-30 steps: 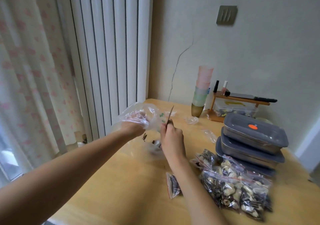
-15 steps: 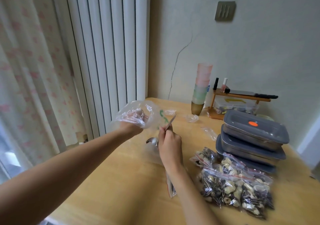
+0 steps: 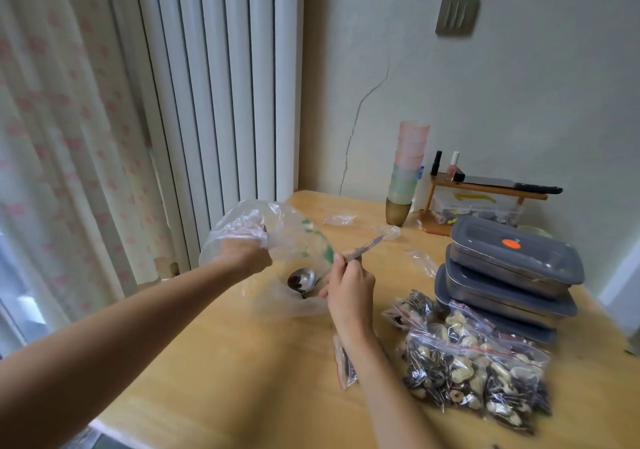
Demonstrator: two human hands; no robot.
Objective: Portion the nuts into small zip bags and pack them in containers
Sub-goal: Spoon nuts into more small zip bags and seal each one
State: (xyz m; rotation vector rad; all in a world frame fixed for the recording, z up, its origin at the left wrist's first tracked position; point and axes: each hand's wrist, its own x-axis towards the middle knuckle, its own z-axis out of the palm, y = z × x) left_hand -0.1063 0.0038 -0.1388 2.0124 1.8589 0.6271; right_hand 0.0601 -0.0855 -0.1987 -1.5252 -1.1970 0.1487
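My left hand (image 3: 246,253) grips the bunched rim of a large clear plastic bag (image 3: 287,241) and holds it up and open above the wooden table (image 3: 242,362). My right hand (image 3: 349,286) grips the handle of a metal spoon (image 3: 303,279), whose bowl sits inside the bag with a few dark nuts in it. To the right lies a pile of filled small zip bags (image 3: 474,369) with mixed nuts and seeds. One thin filled zip bag (image 3: 344,365) lies partly under my right forearm. Three stacked grey lidded containers (image 3: 509,275) stand behind the pile.
Empty small bags (image 3: 339,219) lie scattered at the table's far side. A stack of coloured cups (image 3: 408,171) stands by the wall next to a small wooden rack (image 3: 485,192) holding bottles and a knife. A white radiator and curtain are at the left.
The spoon has tipped from near upright to a low slant, its bowl now lifted into sight inside the bag with nuts in it. My left hand keeps holding the bag open.
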